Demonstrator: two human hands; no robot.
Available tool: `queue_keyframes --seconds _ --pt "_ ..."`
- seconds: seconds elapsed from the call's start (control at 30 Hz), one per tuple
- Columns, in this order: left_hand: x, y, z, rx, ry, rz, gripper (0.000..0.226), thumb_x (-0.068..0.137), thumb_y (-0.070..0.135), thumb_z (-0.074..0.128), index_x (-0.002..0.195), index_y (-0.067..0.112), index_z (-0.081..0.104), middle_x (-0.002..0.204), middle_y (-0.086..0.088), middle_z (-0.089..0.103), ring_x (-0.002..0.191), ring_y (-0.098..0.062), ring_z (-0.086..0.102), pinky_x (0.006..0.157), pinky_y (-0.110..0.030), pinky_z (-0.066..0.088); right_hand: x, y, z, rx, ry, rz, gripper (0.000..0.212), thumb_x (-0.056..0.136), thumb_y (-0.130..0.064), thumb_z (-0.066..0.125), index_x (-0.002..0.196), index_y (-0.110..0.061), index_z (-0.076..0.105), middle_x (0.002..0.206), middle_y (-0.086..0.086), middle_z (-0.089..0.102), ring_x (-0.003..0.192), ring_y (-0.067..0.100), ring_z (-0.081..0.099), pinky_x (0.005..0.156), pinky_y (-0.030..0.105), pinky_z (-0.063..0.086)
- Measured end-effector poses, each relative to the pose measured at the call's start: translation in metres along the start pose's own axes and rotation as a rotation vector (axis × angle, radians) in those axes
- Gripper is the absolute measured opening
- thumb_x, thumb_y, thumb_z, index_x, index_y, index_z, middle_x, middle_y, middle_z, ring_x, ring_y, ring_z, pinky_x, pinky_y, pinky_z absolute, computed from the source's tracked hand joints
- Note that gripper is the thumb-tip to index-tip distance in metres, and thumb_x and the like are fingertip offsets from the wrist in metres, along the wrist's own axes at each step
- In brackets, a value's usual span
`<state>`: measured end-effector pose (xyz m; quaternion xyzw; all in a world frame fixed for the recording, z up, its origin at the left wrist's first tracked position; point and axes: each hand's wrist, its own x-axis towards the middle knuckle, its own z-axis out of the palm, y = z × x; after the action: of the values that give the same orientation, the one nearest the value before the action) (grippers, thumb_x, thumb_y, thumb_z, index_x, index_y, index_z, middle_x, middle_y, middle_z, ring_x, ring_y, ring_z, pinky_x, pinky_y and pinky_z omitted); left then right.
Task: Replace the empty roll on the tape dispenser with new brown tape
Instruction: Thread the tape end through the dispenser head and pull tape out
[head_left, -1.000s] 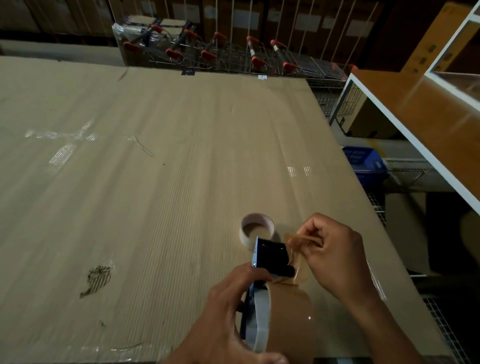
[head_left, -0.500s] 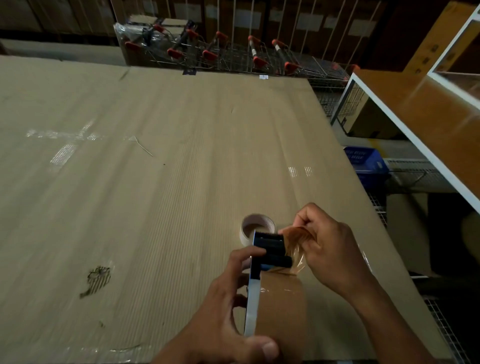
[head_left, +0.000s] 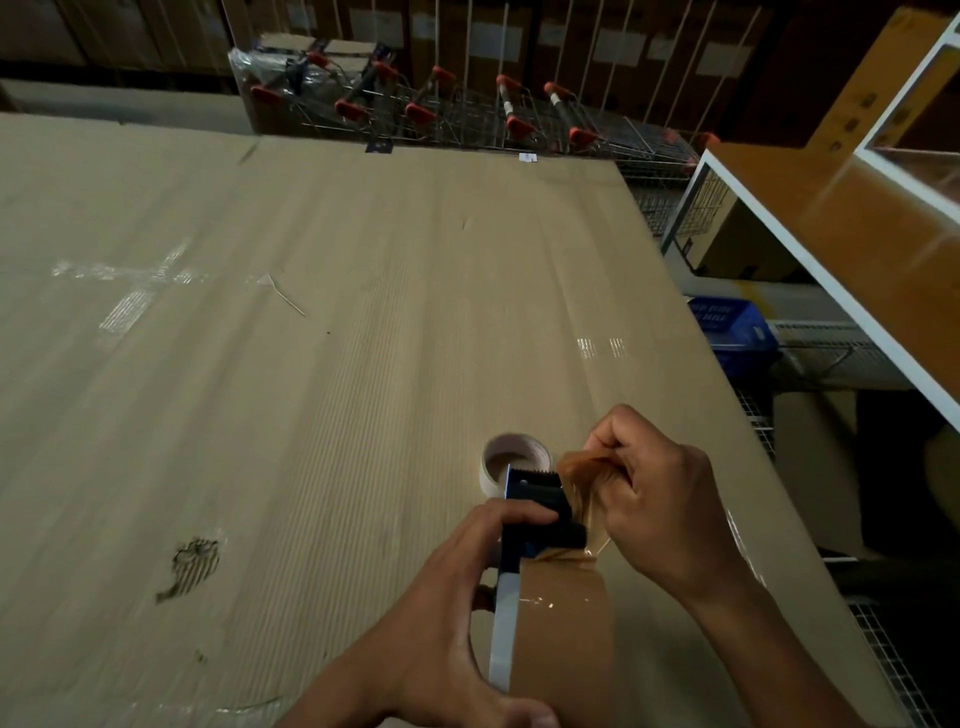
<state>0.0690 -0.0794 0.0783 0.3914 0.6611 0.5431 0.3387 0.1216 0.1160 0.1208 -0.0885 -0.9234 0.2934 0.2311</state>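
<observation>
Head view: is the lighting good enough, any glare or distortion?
Head view: dim overall, background boxes near black; glare on the brown tape and clear tape patches on the cardboard; wide-angle bending of the shelf edge; hands and dispenser slightly soft.

Since a second ago the left hand (head_left: 441, 613) has turned the tape dispenser (head_left: 524, 519) so its side plate shows edge-on rather than broadside, with the index finger now stretched along the black head. The right hand (head_left: 649, 499) has lifted the loose end of the brown tape (head_left: 582, 467) up beside the head, farther from the roll.
</observation>
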Motion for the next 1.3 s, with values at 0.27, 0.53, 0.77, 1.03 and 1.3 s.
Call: queue_keyframes --seconds 0.27,0.53,0.77,1.03,1.3 --pt "-0.005 0.0 -0.002 -0.055 0.057 -0.026 0.093 0.055 0.033 0.085 0.137 0.027 0.042 0.139 -0.004 0.058 0.127 -0.03 0.059 0.102 -0.055 0.053 -0.001 -0.012 -0.007 -0.009 -0.015 0.004 0.029 0.08 -0.001 0.07 0.072 -0.021 0.051 0.058 -0.005 0.061 0.055 0.007 0.061 0.041 0.02 0.045" --pt "0.0 0.012 0.005 0.114 0.068 -0.068 0.087 0.051 0.052 0.085 0.126 0.056 0.041 0.135 0.023 0.049 0.127 0.007 0.052 0.102 -0.027 0.051 -0.007 -0.027 -0.007 -0.273 -0.013 -0.061 0.017 0.07 -0.005 0.063 0.07 -0.019 0.054 0.059 -0.004 0.054 0.047 0.011 0.045 0.04 0.017 0.033" --pt "0.002 0.013 0.002 0.106 0.021 -0.089 0.086 0.05 0.055 0.081 0.124 0.055 0.039 0.132 0.026 0.053 0.122 0.007 0.055 0.101 -0.03 0.052 -0.005 -0.021 -0.007 -0.044 -0.057 0.036 0.027 0.076 0.004 0.069 0.071 -0.019 0.056 0.059 -0.006 0.061 0.061 0.012 0.061 0.043 0.022 0.046" --pt "-0.01 0.006 0.006 -0.025 0.023 -0.082 0.092 0.052 0.044 0.084 0.133 0.043 0.04 0.135 0.021 0.056 0.127 -0.005 0.059 0.1 -0.045 0.057 0.008 -0.015 0.0 0.102 -0.069 0.22 0.024 0.077 -0.004 0.074 0.067 -0.017 0.056 0.062 -0.004 0.064 0.063 0.008 0.061 0.052 0.023 0.047" --pt "0.002 0.007 0.007 0.037 0.026 -0.102 0.083 0.05 0.05 0.08 0.124 0.05 0.042 0.134 0.024 0.053 0.124 0.009 0.054 0.089 -0.012 0.048 0.004 -0.025 -0.001 0.028 -0.157 0.045 0.032 0.074 0.001 0.073 0.066 -0.024 0.055 0.06 -0.006 0.063 0.057 0.008 0.062 0.049 0.035 0.051"
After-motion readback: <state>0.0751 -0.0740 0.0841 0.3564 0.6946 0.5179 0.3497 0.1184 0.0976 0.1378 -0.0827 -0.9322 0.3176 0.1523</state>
